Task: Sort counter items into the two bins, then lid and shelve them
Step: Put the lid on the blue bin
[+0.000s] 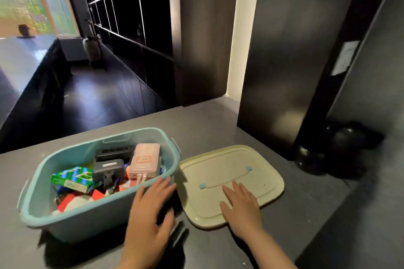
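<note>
Counter [218, 129]: grey top, we're looking down on it; everything of the task sits on its near part.
Shelving [131, 17]: dark open grid unit beyond the counter's far edge, compartments too dim for us to read.
Bin [72, 223]: light blue, open-topped, on the counter's left; no lid on it. We see only this one bin.
Lid [229, 164]: cream, lying flat on the counter just right of the bin, its left edge right by the bin's wall; shallow handle w/ two small blue tabs facing up.
L hand [148, 214]: on the bin's near right corner, fingers straight & spread over the rim, thumb down along the outer wall. Pressing or just resting, we can't tell.
R hand [241, 205]: flat on the lid's near half, palm down, fingers straight & a bit apart, tips close to the handle; not curled round anything.
Bin contents: packed.
- Pink power bank [145, 160]: leaning at the right side, top against the far wall.
- Green box [72, 179]: left of centre, lying tilted.
- Grey device [108, 169]: centre.
- Black device [113, 153]: behind the grey one, at the far wall.
- Red & white bits [72, 202]: at the near left, too jumbled for us to name.
</note>
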